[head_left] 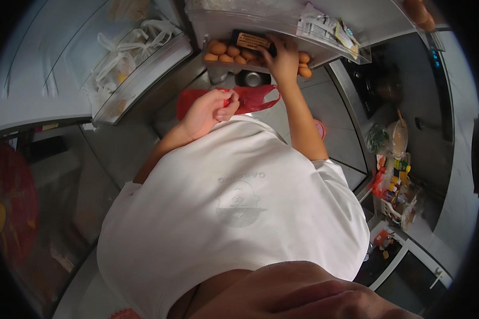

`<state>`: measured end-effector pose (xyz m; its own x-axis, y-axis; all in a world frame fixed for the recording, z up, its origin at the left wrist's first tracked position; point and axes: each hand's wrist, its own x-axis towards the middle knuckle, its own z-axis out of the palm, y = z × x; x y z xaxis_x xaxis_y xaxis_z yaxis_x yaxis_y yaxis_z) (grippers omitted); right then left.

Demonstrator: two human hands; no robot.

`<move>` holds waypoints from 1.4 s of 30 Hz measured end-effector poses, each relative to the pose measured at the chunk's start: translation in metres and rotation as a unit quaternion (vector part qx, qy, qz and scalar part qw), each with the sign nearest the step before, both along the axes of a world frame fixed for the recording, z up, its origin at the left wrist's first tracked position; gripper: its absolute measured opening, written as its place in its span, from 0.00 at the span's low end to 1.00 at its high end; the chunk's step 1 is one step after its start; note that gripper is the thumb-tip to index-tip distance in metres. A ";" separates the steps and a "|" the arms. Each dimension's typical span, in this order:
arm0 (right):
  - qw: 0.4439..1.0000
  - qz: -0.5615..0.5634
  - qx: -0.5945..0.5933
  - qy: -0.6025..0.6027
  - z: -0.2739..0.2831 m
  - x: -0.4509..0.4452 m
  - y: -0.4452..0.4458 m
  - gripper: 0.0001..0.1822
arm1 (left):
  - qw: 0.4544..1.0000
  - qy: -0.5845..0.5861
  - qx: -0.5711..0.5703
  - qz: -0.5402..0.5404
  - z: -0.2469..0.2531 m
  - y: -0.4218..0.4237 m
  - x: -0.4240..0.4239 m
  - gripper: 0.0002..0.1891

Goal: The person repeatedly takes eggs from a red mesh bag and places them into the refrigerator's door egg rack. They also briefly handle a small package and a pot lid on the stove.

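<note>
My left hand (215,109) is closed on the handle part of a red plastic bag (255,97), which hangs in front of my white shirt. Brown eggs (233,51) lie in a clear shelf of the open refrigerator door, with a dark box (252,41) bearing a printed label among them. My right hand (281,58) reaches into this shelf, its fingers bent at the right end of the dark box. More eggs lie just right of that hand. Whether its fingertips grip the box or an egg is hidden.
An upper door shelf (259,24) holds packets (319,24). At left, a refrigerator drawer (143,79) contains knotted plastic bags (121,56). A dark metal bowl (252,78) is below the egg shelf. Bottles and a basket (391,209) stand on the counter at right, near the stove (367,83).
</note>
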<state>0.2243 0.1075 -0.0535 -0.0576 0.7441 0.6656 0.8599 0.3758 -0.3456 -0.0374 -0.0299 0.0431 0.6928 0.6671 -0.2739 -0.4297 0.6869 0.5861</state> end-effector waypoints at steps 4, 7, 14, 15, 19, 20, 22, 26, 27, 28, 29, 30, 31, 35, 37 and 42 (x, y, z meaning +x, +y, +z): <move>0.995 0.090 0.033 0.029 0.043 -0.001 -0.045 0.19 | 0.999 0.007 -0.031 0.015 -0.002 -0.002 -0.001 0.13; 0.971 0.209 0.114 -0.029 0.108 0.017 -0.075 0.20 | 0.999 -0.002 -0.045 0.027 -0.002 -0.003 -0.001 0.12; 0.996 0.004 -0.085 0.005 0.243 0.118 -0.042 0.21 | 0.999 0.009 -0.037 0.018 -0.001 -0.004 0.007 0.14; 0.988 -0.033 -0.142 -0.057 0.247 0.124 -0.034 0.23 | 0.999 0.009 -0.036 0.015 -0.001 -0.005 0.008 0.14; 0.976 0.006 -0.200 -0.090 0.243 0.124 -0.013 0.28 | 1.000 -0.003 -0.027 0.013 -0.001 -0.008 0.011 0.14; 0.972 0.005 -0.218 -0.089 0.242 0.122 -0.011 0.26 | 1.000 -0.011 -0.025 0.012 -0.001 -0.008 0.012 0.14; 0.971 0.016 -0.224 -0.076 0.244 0.120 -0.011 0.25 | 1.000 -0.011 -0.023 0.009 -0.002 -0.005 0.012 0.13; 0.978 0.047 -0.197 -0.047 0.258 0.115 -0.019 0.28 | 0.999 -0.008 -0.031 0.002 -0.001 -0.004 0.011 0.13; 0.979 0.044 -0.196 -0.045 0.261 0.112 -0.024 0.28 | 0.999 -0.009 -0.036 0.002 -0.001 -0.004 0.011 0.13; 0.982 0.042 -0.177 -0.042 0.264 0.108 -0.031 0.29 | 0.999 -0.018 -0.044 0.000 -0.002 -0.003 0.010 0.13; 0.991 0.057 -0.118 -0.028 0.268 0.104 -0.039 0.30 | 0.999 -0.020 -0.045 0.000 -0.002 -0.003 0.010 0.13; 0.995 0.084 -0.059 -0.014 0.272 0.099 -0.049 0.30 | 0.999 -0.022 -0.046 0.001 -0.003 -0.003 0.010 0.13; 0.994 0.111 -0.001 0.001 0.276 0.094 -0.059 0.31 | 0.998 -0.023 -0.052 0.002 -0.003 -0.003 0.009 0.13; 0.951 0.244 0.187 0.044 0.308 0.079 -0.096 0.28 | 0.999 -0.010 -0.052 0.008 -0.002 -0.002 0.009 0.12; 0.915 0.220 0.337 0.004 0.338 0.080 -0.090 0.25 | 0.999 -0.016 -0.041 0.003 0.000 -0.002 0.010 0.12; 0.931 0.080 0.349 -0.071 0.399 0.083 -0.041 0.20 | 1.000 -0.011 -0.026 -0.002 0.006 -0.004 0.012 0.12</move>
